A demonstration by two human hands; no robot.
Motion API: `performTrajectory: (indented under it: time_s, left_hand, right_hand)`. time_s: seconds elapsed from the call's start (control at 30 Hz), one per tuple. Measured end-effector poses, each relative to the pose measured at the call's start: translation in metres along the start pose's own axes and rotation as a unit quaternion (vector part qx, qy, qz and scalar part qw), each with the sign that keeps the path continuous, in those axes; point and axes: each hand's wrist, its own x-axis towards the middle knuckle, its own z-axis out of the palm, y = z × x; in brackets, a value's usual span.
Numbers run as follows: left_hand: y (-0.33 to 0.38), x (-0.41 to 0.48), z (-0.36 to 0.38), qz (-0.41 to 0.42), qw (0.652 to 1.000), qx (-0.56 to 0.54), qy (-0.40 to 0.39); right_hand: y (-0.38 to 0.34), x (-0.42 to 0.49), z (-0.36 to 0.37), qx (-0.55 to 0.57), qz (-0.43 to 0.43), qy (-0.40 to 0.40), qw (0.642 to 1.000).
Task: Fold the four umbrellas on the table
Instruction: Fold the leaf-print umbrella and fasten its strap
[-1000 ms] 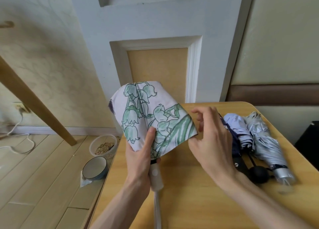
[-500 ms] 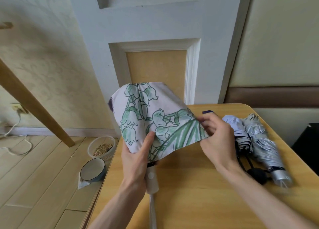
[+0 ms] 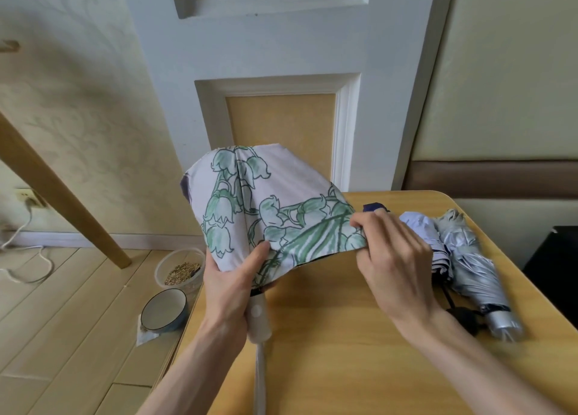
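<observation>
A white umbrella with green flower prints (image 3: 250,208) is held up over the near left part of the wooden table (image 3: 344,336). My left hand (image 3: 231,289) grips it where the canopy gathers above the pale handle (image 3: 258,321), thumb pressed on the cloth. My right hand (image 3: 394,258) pinches the canopy's right edge and holds it out to the right. Two folded umbrellas lie on the table's right side: a lavender one (image 3: 422,236) and a silver one (image 3: 469,264), side by side. A dark blue piece (image 3: 373,207) shows behind my right hand.
On the floor left of the table stand a clear tub of grain (image 3: 181,269) and a blue-rimmed bowl (image 3: 164,310). A slanted wooden leg (image 3: 62,202) crosses the left. A white panelled wall (image 3: 281,102) stands close behind the table. A dark object (image 3: 560,264) sits at the right edge.
My right hand closed on the right edge of the floral canopy and drew it out to the right. The left hand kept its grip.
</observation>
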Motion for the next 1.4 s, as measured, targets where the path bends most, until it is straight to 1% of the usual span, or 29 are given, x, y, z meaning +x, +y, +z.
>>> performTrajectory:
  time_s: [0.03,0.07,0.1,0.17,0.23,0.27,0.3,0.33,0.4,0.5,0.57,0.67,0.73,0.77,0.83,0.9,0.97,1.1,1.2,1.23,1.27,1.3,1.33,1.37,1.4]
  left_hand:
    - [0.001,0.001,0.0,0.008,1.0,0.011,-0.001]
    - [0.002,0.002,-0.001,0.017,1.0,0.021,0.001]
    - [0.005,0.004,-0.002,0.026,0.999,0.029,0.003]
    - [0.009,0.01,-0.005,0.041,0.997,0.065,0.002]
    - [0.012,0.017,-0.009,0.05,0.993,0.104,-0.012]
    - [0.013,0.02,-0.011,0.05,0.991,0.119,-0.025]
    - [0.015,0.023,-0.012,0.051,0.989,0.135,-0.04]
    - [0.016,0.025,-0.013,0.054,0.985,0.155,-0.058]
    - [0.02,0.029,-0.014,0.064,0.972,0.201,-0.102]
    - [0.026,0.032,-0.016,0.072,0.946,0.257,-0.185]
    - [0.029,0.034,-0.02,0.07,0.933,0.269,-0.23]
    - [0.031,0.037,-0.026,0.071,0.921,0.267,-0.274]
    - [0.033,0.039,-0.027,0.069,0.918,0.263,-0.288]
    - [0.034,0.041,-0.028,0.068,0.916,0.262,-0.295]
    - [0.037,0.043,-0.028,0.061,0.911,0.264,-0.312]
    - [0.039,0.046,-0.031,0.048,0.907,0.265,-0.322]
    - [0.039,0.049,-0.034,0.037,0.906,0.265,-0.329]
    - [0.039,0.047,-0.03,0.027,0.902,0.265,-0.339]
    - [0.036,0.042,-0.021,0.039,0.906,0.272,-0.323]
    - [0.035,0.041,-0.02,0.038,0.908,0.271,-0.316]
    - [0.034,0.042,-0.02,0.036,0.912,0.267,-0.311]
    - [0.034,0.043,-0.021,0.031,0.916,0.261,-0.303]
    - [0.035,0.044,-0.022,0.027,0.921,0.256,-0.293]
    - [0.036,0.046,-0.025,0.022,0.925,0.252,-0.282]
    - [0.037,0.048,-0.028,0.021,0.928,0.249,-0.275]
  right_hand:
    - [-0.001,0.002,0.001,0.043,0.043,-0.039,0.997]
    - [0.001,0.004,0.002,0.109,0.098,-0.087,0.985]
    - [0.005,0.007,0.002,0.178,0.144,-0.135,0.964]
    - [0.013,0.013,-0.002,0.305,0.208,-0.22,0.903]
    - [0.019,0.018,-0.007,0.41,0.244,-0.285,0.831]
    - [0.018,0.021,-0.008,0.452,0.259,-0.3,0.799]
    - [0.017,0.024,-0.009,0.478,0.273,-0.297,0.78]
    - [0.016,0.027,-0.01,0.486,0.284,-0.282,0.777]
    - [0.016,0.033,-0.012,0.478,0.283,-0.249,0.794]
    - [0.02,0.038,-0.015,0.478,0.249,-0.242,0.807]
    - [0.025,0.039,-0.017,0.467,0.245,-0.267,0.806]
    - [0.034,0.039,-0.022,0.441,0.25,-0.333,0.795]
    - [0.039,0.04,-0.027,0.392,0.222,-0.376,0.81]
    - [0.043,0.041,-0.03,0.383,0.21,-0.391,0.81]
    - [0.049,0.042,-0.034,0.398,0.197,-0.415,0.794]
    - [0.054,0.044,-0.04,0.42,0.188,-0.435,0.775]
    - [0.058,0.046,-0.042,0.421,0.176,-0.438,0.775]
    - [0.056,0.045,-0.034,0.396,0.185,-0.402,0.804]
    - [0.037,0.042,-0.024,0.418,0.189,-0.314,0.831]
    - [0.033,0.042,-0.023,0.435,0.196,-0.303,0.825]
    - [0.032,0.041,-0.023,0.457,0.21,-0.321,0.803]
    - [0.034,0.041,-0.025,0.473,0.22,-0.358,0.775]
    - [0.038,0.041,-0.027,0.476,0.217,-0.389,0.758]
    - [0.043,0.04,-0.029,0.468,0.208,-0.399,0.76]
    - [0.047,0.04,-0.028,0.458,0.204,-0.391,0.771]
